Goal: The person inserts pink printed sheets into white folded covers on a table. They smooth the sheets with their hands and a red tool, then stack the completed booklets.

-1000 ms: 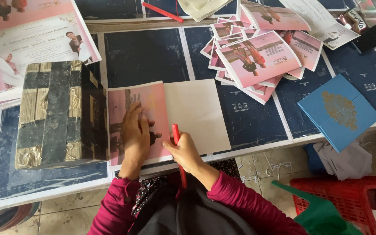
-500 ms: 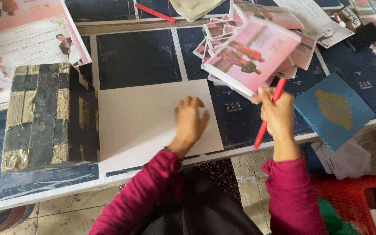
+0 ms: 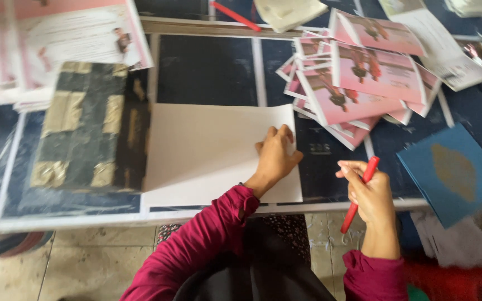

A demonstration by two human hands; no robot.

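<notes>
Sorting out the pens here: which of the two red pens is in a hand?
The red pen near the table's front edge, held in the right hand. The other red pen lies untouched at the far edge.

Single head camera, looking steeply down, close over table [image 3: 207,67].

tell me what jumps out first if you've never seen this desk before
The big blank white sheet in the middle of the dark table stands out, with the left hand pressed flat on its right edge. Just right of it, the right hand holds a red pen over the table's front edge. Behind that, a messy pile of pink printed cards fans out, and a blue booklet lies at the far right.
</notes>
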